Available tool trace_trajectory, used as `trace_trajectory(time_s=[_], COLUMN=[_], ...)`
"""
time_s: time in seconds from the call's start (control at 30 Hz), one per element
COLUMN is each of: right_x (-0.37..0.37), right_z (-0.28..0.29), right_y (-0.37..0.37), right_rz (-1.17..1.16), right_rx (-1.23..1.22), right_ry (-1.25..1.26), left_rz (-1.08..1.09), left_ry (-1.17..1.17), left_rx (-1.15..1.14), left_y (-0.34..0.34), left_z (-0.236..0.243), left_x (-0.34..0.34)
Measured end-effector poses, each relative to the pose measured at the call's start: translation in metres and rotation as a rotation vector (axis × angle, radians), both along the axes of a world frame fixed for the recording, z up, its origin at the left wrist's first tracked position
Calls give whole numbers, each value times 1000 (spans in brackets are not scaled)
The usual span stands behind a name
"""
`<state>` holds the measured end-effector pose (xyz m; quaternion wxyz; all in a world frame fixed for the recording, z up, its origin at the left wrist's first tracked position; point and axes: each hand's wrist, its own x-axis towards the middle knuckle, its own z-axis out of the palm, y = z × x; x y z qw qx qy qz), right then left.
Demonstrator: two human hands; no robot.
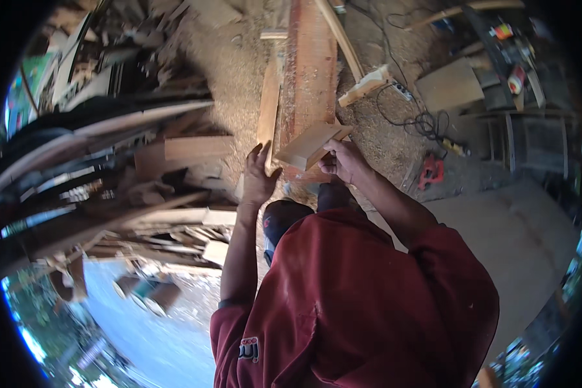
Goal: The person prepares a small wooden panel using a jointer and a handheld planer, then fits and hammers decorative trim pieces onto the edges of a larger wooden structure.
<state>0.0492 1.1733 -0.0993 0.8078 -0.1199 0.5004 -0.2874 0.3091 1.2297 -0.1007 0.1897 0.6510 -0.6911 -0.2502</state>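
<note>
My right hand [346, 161] grips the right edge of a short pale wooden board [309, 143], its fingers curled round it. The board is tilted above the near end of a long reddish-brown plank [310, 71] that runs straight away from me. A second edge shows under the board, and I cannot tell whether it is a joined piece. To the left, my left hand [260, 180] is raised with its fingers spread and nothing in them. It is nearest to a narrow wooden strip [269, 107] lying along the plank's left side.
Wood offcuts [174, 220] and stacked boards [110, 136] crowd the left. On the right lie a pale wood block [365, 84], a power strip [399, 89] with a tangled cord [427, 121] and a red tool [431, 171]. Shavings [233, 58] cover the floor.
</note>
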Motion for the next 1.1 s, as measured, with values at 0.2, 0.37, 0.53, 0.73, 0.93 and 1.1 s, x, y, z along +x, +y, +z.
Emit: trace_trajectory(time_s=[0.2,0.37,0.53,0.73,0.93,1.1], right_x=[26,41,84,116,83,39], right_z=[-6,5,6,40,1,-119], right_y=[-2,28,95,141,141,169], right_rz=[-234,-511,-620,-796,-756,-460], right_rx=[126,82,146,102,-112,-103], right_ry=[-63,-111,24,9,396,806], left_rz=[-557,-618,-747,-883,-1160,-1146], left_ry=[-133,-55,7,12,-78,-106], left_rx=[-92,-50,-124,-291,-340,-110], left_y=[-57,-72,-80,-74,-29,-22], left_z=[6,6,-5,-12,-41,-48], left_x=[-11,2,10,-8,-43,-63])
